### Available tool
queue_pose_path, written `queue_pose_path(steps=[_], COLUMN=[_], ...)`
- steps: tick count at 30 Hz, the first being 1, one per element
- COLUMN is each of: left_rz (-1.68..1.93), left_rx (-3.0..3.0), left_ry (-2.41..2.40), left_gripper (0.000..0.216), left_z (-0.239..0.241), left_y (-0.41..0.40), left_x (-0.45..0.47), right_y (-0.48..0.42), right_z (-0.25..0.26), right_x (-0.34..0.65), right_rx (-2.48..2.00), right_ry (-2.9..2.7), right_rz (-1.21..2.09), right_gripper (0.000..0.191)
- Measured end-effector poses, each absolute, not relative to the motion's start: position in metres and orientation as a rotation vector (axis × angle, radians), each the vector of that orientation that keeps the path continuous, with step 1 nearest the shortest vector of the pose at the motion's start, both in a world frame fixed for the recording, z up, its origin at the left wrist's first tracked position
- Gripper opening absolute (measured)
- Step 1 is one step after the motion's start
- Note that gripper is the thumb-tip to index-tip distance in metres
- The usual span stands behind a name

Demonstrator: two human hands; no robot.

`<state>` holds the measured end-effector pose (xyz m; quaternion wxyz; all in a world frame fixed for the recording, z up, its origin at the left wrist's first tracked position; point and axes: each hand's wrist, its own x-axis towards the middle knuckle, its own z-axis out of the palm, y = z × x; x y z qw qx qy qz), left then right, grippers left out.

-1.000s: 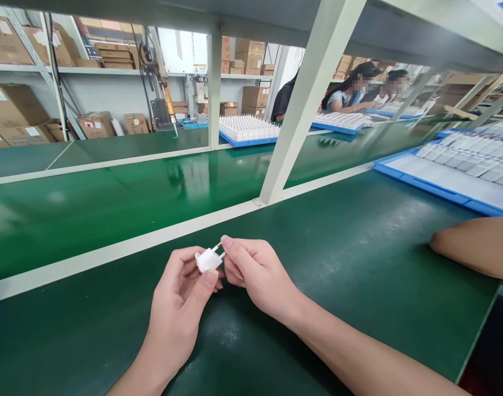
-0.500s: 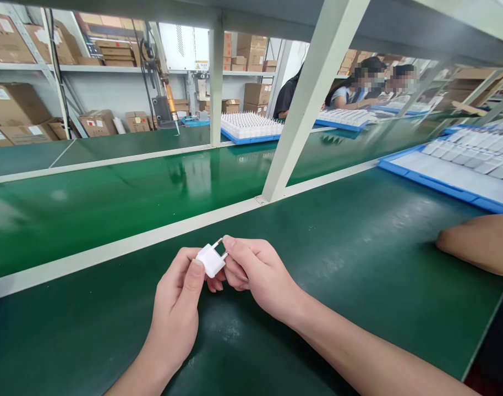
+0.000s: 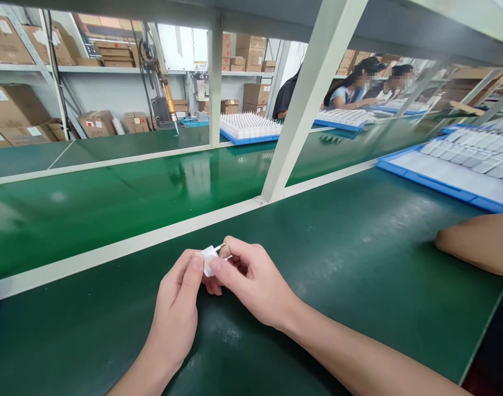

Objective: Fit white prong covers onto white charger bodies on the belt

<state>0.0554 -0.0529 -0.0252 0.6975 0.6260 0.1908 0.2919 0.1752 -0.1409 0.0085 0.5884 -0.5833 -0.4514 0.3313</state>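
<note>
A small white plug charger with two metal pins is held between both hands over the green work surface. My left hand pinches its left side, thumb on the front face. Closed on its right side is my right hand, with the thumb pressed on the white body and the index finger beside the upper pin. Both pins point up and to the right. The back of the charger and some of my fingers are hidden.
A blue tray of white pieces lies at the right, near another person's arm. A slanted metal post rises ahead beside the green belt. Beyond it are another tray, a screwdriver-like tool and seated people.
My right thumb has moved from the pins onto the charger's white body. The right fingers have shifted left, and the charger has turned slightly.
</note>
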Motion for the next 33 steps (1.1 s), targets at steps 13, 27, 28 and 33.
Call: queue_pose_path(steps=[13,27,28,33], left_rz=[0.629,0.612,0.62,0.625], left_rx=[1.523,1.358,1.315,1.294], left_ry=[0.438,0.521,0.53,0.478], left_gripper=[0.047,0.052,0.053,0.052], left_z=[-0.02,-0.027,-0.028,-0.029], left_y=[-0.058,-0.051,-0.049,-0.048], left_x=[0.055,0.06,0.061,0.062], right_y=[-0.14,-0.138,-0.139,-0.138], right_z=[0.0,0.002,0.003,0.001], right_x=[0.173,0.179,0.181,0.183], right_rx=[-1.318,-1.328,-1.293,-1.216], right_ry=[-1.027,-1.116,-1.15,-1.131], right_rz=[0.691,0.825,0.865,0.888], right_gripper=[0.061,0.024,0.021,0.033])
